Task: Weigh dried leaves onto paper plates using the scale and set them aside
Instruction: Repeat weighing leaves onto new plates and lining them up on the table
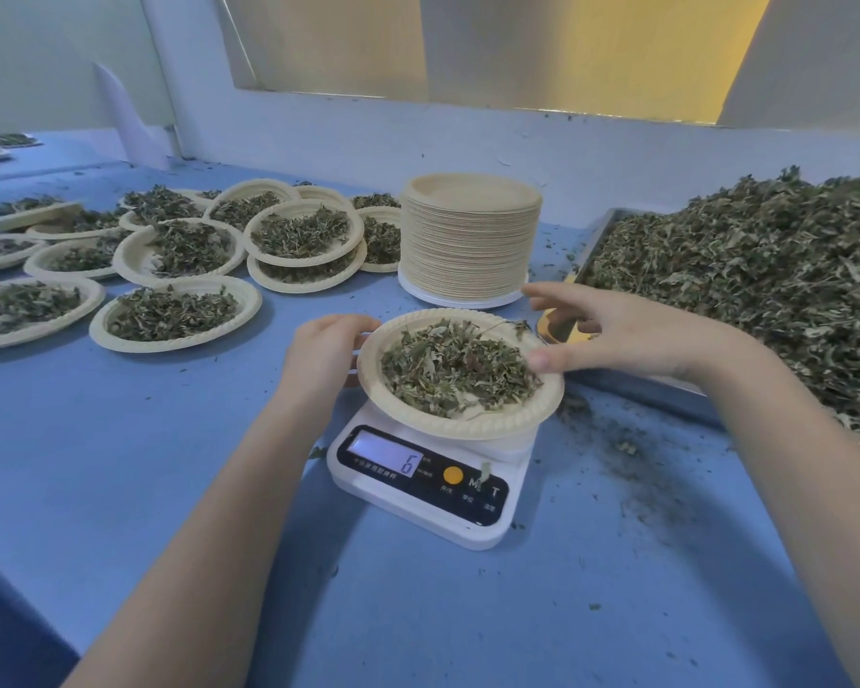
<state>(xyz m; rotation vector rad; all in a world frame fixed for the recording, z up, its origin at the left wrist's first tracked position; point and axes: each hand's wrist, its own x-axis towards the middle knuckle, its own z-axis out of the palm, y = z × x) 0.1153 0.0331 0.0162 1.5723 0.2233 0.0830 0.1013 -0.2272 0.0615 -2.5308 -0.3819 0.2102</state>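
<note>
Two hands are meeting at one paper plate (460, 424) that is sitting on the white scale (425, 494) near the middle of the blue counter (170, 439), and the plate is carrying a loose heap of dried leaves (458, 367). We are curling our left hand (326, 352) against the plate's left rim, fingers bent around its edge, so that grip is closed on the rim as far as we can see. We are holding our right hand (616, 335) over the plate's right side with the fingers spread and relaxed; the thumb is lying at the right rim, and we cannot tell whether it is pressing or only touching. That grip is wide open and has hold of nothing. The scale's lit display is showing a single digit that looks like a 6, and a stray leaf is lying on its button panel. Just behind the scale a tall stack of empty plates (470, 240) is standing. To the left of it, many filled plates (175, 312) are lying spread and partly overlapping across the counter. To the right, a metal tray (602, 230) is holding a large pile of loose leaves (765, 280), and crumbs of leaf are lying scattered on the counter in front of it.
</note>
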